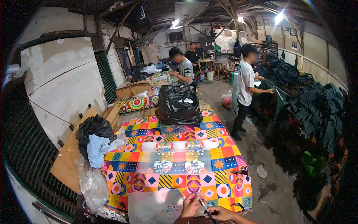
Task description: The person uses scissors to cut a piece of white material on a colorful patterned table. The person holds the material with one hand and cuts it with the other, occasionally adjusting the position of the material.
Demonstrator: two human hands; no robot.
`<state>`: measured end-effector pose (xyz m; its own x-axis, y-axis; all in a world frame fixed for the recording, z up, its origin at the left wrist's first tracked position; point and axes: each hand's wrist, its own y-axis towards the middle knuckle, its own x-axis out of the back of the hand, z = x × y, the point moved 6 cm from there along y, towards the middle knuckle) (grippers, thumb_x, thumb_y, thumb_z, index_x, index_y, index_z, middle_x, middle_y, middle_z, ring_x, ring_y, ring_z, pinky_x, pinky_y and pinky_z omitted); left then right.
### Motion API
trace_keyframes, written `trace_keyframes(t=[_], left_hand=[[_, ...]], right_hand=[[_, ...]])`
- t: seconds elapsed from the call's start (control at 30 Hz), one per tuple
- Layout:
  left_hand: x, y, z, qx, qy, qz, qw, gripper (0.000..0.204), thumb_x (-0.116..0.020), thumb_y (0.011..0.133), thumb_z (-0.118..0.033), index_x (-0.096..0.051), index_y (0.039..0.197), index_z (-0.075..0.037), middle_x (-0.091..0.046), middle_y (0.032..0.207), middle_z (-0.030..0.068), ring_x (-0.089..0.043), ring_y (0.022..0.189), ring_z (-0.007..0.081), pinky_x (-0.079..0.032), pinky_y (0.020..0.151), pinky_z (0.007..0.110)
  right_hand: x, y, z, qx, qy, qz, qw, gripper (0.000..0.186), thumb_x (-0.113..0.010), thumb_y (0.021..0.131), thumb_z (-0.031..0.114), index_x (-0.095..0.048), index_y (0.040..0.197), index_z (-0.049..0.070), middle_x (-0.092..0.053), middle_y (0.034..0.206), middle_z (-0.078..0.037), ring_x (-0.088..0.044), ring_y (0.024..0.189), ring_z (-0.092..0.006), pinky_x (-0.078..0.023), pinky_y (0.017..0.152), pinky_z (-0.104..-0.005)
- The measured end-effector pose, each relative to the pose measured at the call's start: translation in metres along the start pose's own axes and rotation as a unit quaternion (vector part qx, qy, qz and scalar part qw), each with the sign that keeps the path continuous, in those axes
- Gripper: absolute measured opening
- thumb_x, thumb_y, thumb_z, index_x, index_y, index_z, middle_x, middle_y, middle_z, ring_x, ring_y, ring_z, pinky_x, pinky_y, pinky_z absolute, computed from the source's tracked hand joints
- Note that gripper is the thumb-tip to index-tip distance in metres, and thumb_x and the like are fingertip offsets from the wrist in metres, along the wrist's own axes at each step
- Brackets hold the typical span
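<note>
At the bottom centre, my right hand [220, 213] grips scissors [201, 202] with dark handles, their blades pointing up and left. My left hand [190, 204] has its fingers closed beside the blade tips; what they hold is too small to make out. A translucent sheet [153, 205] with small dark print lies to the left of my hands on a colourful patterned cloth [218, 164]. Farther up the cloth rests a long pale strip [153, 146] with printed coloured patches, just above a clear film with white printing [177, 164].
A stuffed black bag [179, 102] stands at the table's far end. Black and light-blue bundles [96, 147], crumpled plastic [93, 184] and a board [65, 166] line the left. A person [181, 71] works beyond; another [246, 86] stands right beside dark piled fabric [317, 112]. More people are at the back.
</note>
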<state>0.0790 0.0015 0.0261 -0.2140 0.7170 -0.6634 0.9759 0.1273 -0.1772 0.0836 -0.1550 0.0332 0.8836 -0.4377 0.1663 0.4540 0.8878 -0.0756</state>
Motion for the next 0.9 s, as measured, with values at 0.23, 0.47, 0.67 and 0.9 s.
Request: trace_keyframes(t=[0.23,0.47,0.67,0.9], left_hand=[[0.007,-0.017,0.009,0.116,-0.046,0.09,0.988,0.024,-0.051,0.093,-0.014,-0.051,0.113,0.001,-0.06,0.095,0.0118,-0.062,0.087,0.0248,-0.052,0.079,0.037],[0.003,-0.027,0.027,0.185,-0.103,0.136,0.968,0.026,-0.054,0.092,-0.017,-0.055,0.111,0.0,-0.061,0.098,0.0116,-0.062,0.091,0.0241,-0.05,0.082,0.04],[-0.005,-0.013,0.049,0.195,0.023,0.139,0.971,0.024,-0.058,0.09,-0.017,-0.055,0.107,0.0,-0.063,0.096,0.0079,-0.064,0.078,0.0176,-0.055,0.072,0.031],[-0.02,0.003,0.066,0.15,0.063,0.05,0.985,0.02,-0.058,0.089,-0.012,-0.05,0.103,-0.002,-0.062,0.098,0.0128,-0.065,0.089,0.0248,-0.055,0.075,0.036]], right_hand=[[-0.039,-0.028,0.028,-0.051,0.121,-0.169,0.977,0.028,-0.062,0.088,0.02,-0.058,0.111,0.005,-0.059,0.082,0.001,-0.05,0.065,-0.0108,-0.043,0.06,-0.0252],[-0.078,-0.046,0.046,-0.111,0.355,-0.207,0.905,0.032,-0.062,0.087,0.026,-0.058,0.112,0.006,-0.055,0.078,0.002,-0.049,0.067,-0.0088,-0.039,0.057,-0.0217],[-0.073,-0.064,0.048,-0.141,0.327,-0.26,0.897,0.03,-0.067,0.084,0.029,-0.06,0.103,0.007,-0.055,0.077,0.003,-0.047,0.063,-0.0079,-0.037,0.055,-0.0213],[-0.016,-0.091,-0.02,-0.127,0.232,-0.265,0.927,0.035,-0.067,0.083,0.03,-0.06,0.107,0.004,-0.058,0.09,0.0,-0.053,0.079,-0.0117,-0.044,0.068,-0.0247]])
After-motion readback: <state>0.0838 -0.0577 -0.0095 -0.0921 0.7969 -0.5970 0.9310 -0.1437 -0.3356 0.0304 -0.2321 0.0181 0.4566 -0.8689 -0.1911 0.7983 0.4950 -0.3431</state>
